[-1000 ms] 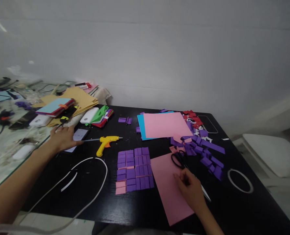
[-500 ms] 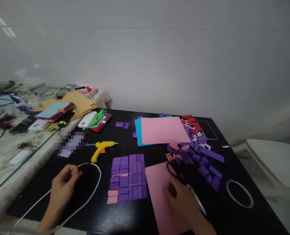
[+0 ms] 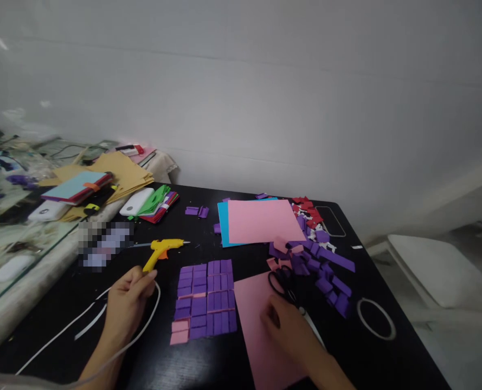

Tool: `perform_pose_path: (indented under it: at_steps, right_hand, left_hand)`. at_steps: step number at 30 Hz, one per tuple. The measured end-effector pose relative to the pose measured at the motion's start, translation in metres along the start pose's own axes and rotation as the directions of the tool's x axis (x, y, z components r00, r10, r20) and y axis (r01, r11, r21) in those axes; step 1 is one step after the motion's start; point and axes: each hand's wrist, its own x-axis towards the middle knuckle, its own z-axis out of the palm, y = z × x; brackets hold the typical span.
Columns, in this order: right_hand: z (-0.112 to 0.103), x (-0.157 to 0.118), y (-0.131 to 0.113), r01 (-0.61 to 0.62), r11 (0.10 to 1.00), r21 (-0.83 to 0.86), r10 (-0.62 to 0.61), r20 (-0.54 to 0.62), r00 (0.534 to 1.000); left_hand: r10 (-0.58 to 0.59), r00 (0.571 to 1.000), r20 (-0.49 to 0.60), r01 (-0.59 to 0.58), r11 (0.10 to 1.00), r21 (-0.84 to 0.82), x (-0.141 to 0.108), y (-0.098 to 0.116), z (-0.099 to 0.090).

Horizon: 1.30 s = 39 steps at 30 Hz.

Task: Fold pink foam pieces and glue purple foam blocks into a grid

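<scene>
My left hand (image 3: 130,295) is closed, thumb and fingertips together, just below the handle of a yellow hot glue gun (image 3: 159,249); whether it touches the handle or pinches something small is unclear. My right hand (image 3: 285,327) rests, fingers curled, on a pink sheet (image 3: 252,319); anything inside its grip is hidden. Under and beside that hand lie black-handled scissors (image 3: 288,292), blades pointing toward me. Between the hands is a square panel (image 3: 205,298) of folded purple pieces in rows, with a few pink pieces at its lower left corner.
A white cable (image 3: 154,311) loops around my left wrist. Pink and blue sheets (image 3: 261,221) lie at the back, beside loose purple pieces (image 3: 326,271) and red scraps (image 3: 312,214). A ring (image 3: 376,319) lies right, a stool (image 3: 425,268) stands beyond. Folded papers (image 3: 157,203) sit back left.
My left hand has moved right and slightly away from me, up to the glue gun's handle. The view has shifted a little; my right hand stays on the pink sheet.
</scene>
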Motion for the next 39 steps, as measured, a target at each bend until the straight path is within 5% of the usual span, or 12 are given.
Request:
perform_pose_path:
  at_steps: [4,9,17,21,22,24,26,28,31,35,37,39]
  right_hand:
    - [0.006,-0.002,-0.001,-0.026,0.998,0.053,0.032,-0.105,0.994]
    - [0.014,-0.003,-0.004,-0.061,0.997,0.048,0.069,-0.209,0.975]
    - [0.025,-0.006,-0.006,-0.056,0.998,0.033,0.063,-0.3,0.952]
    - [0.021,-0.008,-0.009,-0.03,0.999,0.023,0.035,-0.277,0.96]
    - [0.018,-0.009,-0.009,-0.013,1.0,0.022,0.018,-0.258,0.966]
    - [0.011,-0.015,-0.007,0.031,0.999,0.004,-0.03,-0.23,0.973]
    - [0.006,-0.023,-0.003,0.081,0.996,-0.034,-0.087,-0.226,0.97]
    - [0.007,-0.034,0.005,0.131,0.989,-0.07,-0.144,-0.228,0.963]
    - [0.021,-0.048,0.016,0.198,0.972,-0.128,-0.22,-0.188,0.957]
    - [0.051,-0.056,0.021,0.228,0.944,-0.237,-0.264,-0.135,0.955]
    - [0.062,-0.055,0.018,0.243,0.932,-0.269,-0.289,-0.147,0.946]
    - [0.07,-0.055,0.015,0.259,0.923,-0.286,-0.314,-0.165,0.935]
  left_hand:
    - [-0.191,0.975,0.113,0.209,0.962,-0.178,0.001,0.004,0.0]
    - [-0.434,0.877,0.206,0.48,0.811,-0.333,0.002,0.01,-0.021]
    - [-0.462,0.82,0.338,0.547,0.806,-0.226,-0.001,0.008,-0.065]
    - [-0.537,0.68,0.499,0.422,0.843,0.333,0.003,0.013,-0.109]
    - [-0.59,0.613,0.526,0.363,0.801,0.476,0.002,0.016,-0.118]
    - [-0.7,0.385,0.601,0.249,0.706,0.663,-0.007,0.023,-0.126]
    - [-0.715,0.271,0.645,0.149,0.693,0.705,-0.023,0.028,-0.117]
    - [-0.675,0.296,0.676,-0.011,0.705,0.709,-0.044,0.028,-0.093]
    - [-0.49,0.471,0.733,-0.262,0.716,0.647,-0.071,0.013,-0.045]
    - [-0.051,0.712,0.7,-0.504,0.657,0.561,-0.085,-0.021,0.004]
    - [0.143,0.68,0.719,-0.689,0.462,0.559,-0.084,-0.038,0.018]
    - [0.195,0.622,0.759,-0.781,0.231,0.58,-0.083,-0.055,0.024]
